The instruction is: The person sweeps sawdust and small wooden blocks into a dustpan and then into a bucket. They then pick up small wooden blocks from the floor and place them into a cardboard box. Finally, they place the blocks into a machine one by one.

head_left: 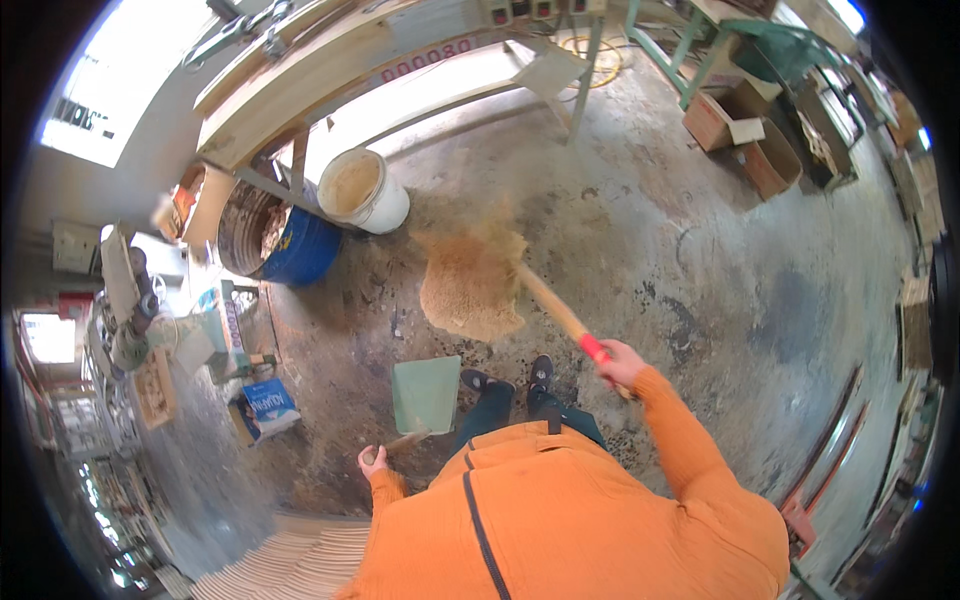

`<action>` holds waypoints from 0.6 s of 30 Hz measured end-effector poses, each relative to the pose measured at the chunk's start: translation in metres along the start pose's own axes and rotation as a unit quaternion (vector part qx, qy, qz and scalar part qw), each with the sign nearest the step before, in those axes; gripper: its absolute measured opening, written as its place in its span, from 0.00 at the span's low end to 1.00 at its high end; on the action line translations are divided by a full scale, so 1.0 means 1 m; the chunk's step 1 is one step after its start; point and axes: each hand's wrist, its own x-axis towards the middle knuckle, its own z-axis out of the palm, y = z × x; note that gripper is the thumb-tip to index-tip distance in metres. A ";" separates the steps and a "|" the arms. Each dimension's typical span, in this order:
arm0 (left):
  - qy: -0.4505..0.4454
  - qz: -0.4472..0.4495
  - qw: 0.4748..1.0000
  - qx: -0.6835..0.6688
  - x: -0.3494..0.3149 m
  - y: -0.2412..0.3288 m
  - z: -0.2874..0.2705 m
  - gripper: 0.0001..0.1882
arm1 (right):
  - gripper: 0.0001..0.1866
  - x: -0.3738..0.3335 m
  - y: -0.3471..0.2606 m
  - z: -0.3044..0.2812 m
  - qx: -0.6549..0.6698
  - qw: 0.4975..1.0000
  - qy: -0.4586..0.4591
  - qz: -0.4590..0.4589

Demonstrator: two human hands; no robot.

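Sawdust-like tan heap point(470, 292) lies mid-frame on stained concrete floor point(640, 260). Right hand point(622, 366), around 4 o'clock, fingers closed round a wooden handle point(556, 306) with red band; handle slants toward 11 o'clock, its far end meeting the heap's edge. Tool head blurred there, exact shape can't be told. Left hand point(374, 459), about 7 o'clock, curled round the short wooden grip of a green dustpan point(425, 393); pan sits just beyond that hand at its 1 o'clock, apart from the heap. Two dark shoes point(541, 373) at 6 o'clock of the heap, to the pan's 3 o'clock side. White bucket point(388, 208) at 10 o'clock, just beside blue drum point(308, 250); wooden bench point(290, 108) past them at 11 o'clock. Blue-and-white box point(270, 405) at 8 o'clock, open cardboard boxes point(722, 125) at 2 o'clock.
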 end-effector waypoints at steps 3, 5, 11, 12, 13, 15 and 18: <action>-0.034 -0.031 0.999 -0.017 0.009 -0.002 0.019 0.18 | 0.33 -0.048 -0.027 -0.044 -0.064 0.997 0.051 -0.010; -0.031 -0.020 0.999 -0.028 0.016 -0.001 0.027 0.19 | 0.33 -0.039 -0.038 -0.053 -0.127 0.987 0.101 -0.023; -0.087 -0.061 0.994 0.021 0.047 0.034 0.039 0.18 | 0.22 0.138 -0.045 -0.052 -0.137 0.959 0.246 -0.010; -0.108 -0.067 0.991 0.040 0.054 0.039 0.039 0.18 | 0.18 0.172 -0.057 -0.053 -0.109 0.965 0.237 0.008; -0.131 -0.020 0.990 0.045 0.061 0.045 0.038 0.17 | 0.19 0.202 -0.073 -0.046 -0.108 0.966 0.235 0.007; -0.130 0.072 0.985 0.092 0.069 0.053 0.040 0.16 | 0.21 0.256 -0.097 -0.025 -0.104 0.969 0.221 0.021; -0.135 0.044 0.984 0.110 0.072 0.061 0.024 0.16 | 0.22 0.306 -0.123 0.040 -0.134 0.983 0.129 -0.009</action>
